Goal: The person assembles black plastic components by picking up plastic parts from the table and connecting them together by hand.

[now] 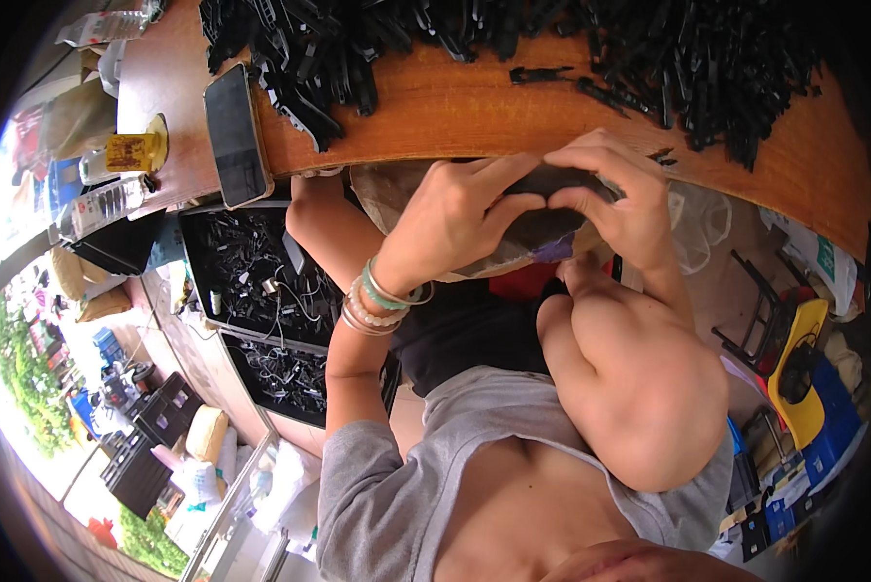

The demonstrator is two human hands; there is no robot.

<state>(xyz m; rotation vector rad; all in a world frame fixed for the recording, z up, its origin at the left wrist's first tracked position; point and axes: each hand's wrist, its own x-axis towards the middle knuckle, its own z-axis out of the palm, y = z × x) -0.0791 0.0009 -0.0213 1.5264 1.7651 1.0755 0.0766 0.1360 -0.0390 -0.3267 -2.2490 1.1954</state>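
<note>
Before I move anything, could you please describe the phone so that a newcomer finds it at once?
Start at the brown table along the top of the picture. Toward its left side, beside the heaped black parts, lies the phone, at the near edge. Unlike those narrow, jumbled parts, it is one smooth, dark rectangle.

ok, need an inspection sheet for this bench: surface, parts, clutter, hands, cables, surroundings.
Surface: brown wood-grain table.
Parts: black parts heaped along the far side, a few loose nearer the edge.
Clutter: phone lying at left; yellow container beyond it.
Hands: left hand and right hand at the near edge, fingertips close together; can't tell whether anything is held.
Cables: pale cable among the contents of the black trays, lower left.
Surroundings: greenery at far left; yellow object at right.
</note>
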